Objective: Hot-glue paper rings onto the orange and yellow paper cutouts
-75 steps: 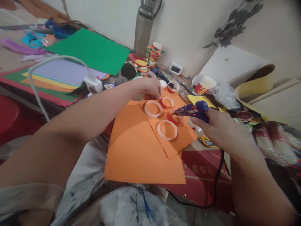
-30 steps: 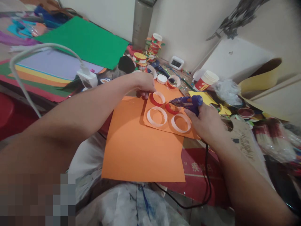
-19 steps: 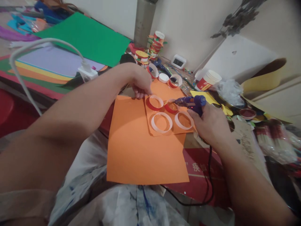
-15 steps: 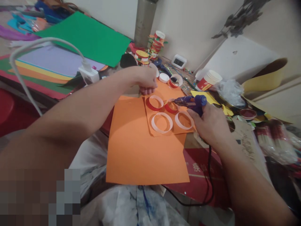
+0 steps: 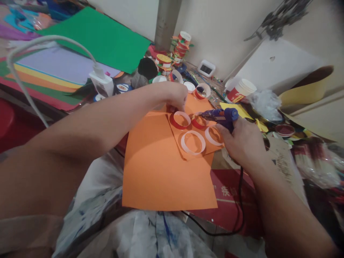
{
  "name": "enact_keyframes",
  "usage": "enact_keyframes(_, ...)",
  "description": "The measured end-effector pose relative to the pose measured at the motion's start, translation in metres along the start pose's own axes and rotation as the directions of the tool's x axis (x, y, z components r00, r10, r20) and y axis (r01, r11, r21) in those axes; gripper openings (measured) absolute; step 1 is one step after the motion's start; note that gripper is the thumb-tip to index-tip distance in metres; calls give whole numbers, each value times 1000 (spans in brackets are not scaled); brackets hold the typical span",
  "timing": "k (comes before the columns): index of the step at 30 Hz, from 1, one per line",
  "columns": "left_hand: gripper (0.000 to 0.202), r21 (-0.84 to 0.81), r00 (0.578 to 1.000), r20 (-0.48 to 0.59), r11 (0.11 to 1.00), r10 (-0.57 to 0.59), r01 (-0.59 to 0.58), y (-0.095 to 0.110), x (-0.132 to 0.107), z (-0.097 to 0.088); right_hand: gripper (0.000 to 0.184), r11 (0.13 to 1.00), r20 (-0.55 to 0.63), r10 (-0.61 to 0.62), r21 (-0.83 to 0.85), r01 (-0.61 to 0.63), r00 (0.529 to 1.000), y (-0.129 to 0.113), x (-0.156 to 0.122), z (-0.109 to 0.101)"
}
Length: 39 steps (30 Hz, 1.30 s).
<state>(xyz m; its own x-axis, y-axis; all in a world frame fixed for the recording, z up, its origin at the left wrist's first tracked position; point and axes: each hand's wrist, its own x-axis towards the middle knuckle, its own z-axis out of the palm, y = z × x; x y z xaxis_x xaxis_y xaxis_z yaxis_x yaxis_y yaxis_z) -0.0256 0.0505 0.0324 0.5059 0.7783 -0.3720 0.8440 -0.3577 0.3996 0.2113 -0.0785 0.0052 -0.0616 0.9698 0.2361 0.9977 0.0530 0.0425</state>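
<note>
My right hand [image 5: 243,139] grips a blue hot glue gun [image 5: 219,115], its nozzle pointing left over a small red ring [image 5: 198,121]. My left hand [image 5: 177,96] is closed at the far edge of a smaller orange paper sheet [image 5: 185,153]; its fingertips are partly hidden. Standing on that sheet are several rings cut from paper cups, among them a red-sided ring [image 5: 180,120], a white ring [image 5: 192,142] and another white ring [image 5: 214,136] partly behind my right thumb. Beneath lies a larger orange sheet [image 5: 166,179], overhanging the near edge.
A white plug adapter [image 5: 101,84] with a looping cable stands at left by stacked coloured sheets [image 5: 61,64] and a green sheet [image 5: 99,39]. Behind are cut cup pieces [image 5: 202,91] and a small clock [image 5: 206,68]. A paper cup [image 5: 242,90] lies at right. The gun's black cord [image 5: 240,200] hangs down.
My left hand has shifted right, and the smaller orange sheet with its rings has turned slightly, its near corner swinging right. The glue gun stays nearly in place.
</note>
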Motion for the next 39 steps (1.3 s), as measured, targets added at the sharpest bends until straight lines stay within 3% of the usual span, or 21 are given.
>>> enact_keyframes(5, 16, -59, 998, 56, 998, -6, 10, -5, 8, 0, 46, 1000, -10, 4, -15, -4, 1000, 3, -3, -1)
enact_keyframes(11, 23, -120, 995, 97, 993, 3, 9, -9, 12, 2, 44, 997, -16, 6, 81, -4, 1000, 1, -2, 2)
enact_keyframes(17, 31, -156, 999, -31, 988, 16, -21, -2, 13, 6, 42, 985, 4, 21, 174, -21, 1000, -7, 0, 0)
enact_keyframes(22, 45, -281, 999, -25, 959, -27, 19, 1, 15, 5, 44, 978, -9, -2, 208, 4, 1000, -11, 5, 5)
enact_keyframes(28, 27, -228, 988, -92, 968, -126, 103, 7, 16, 7, 44, 956, -83, -34, 287, 56, 996, -9, 7, 10)
enact_keyframes(33, 26, -414, 981, -153, 909, -121, 48, 9, 11, 13, 49, 930, -196, -80, 337, 144, 977, 0, 8, 19)
enact_keyframes(39, 40, -618, 957, -265, 782, -119, -74, 13, 11, 22, 55, 943, -297, -81, 287, 170, 952, 4, 6, 25)
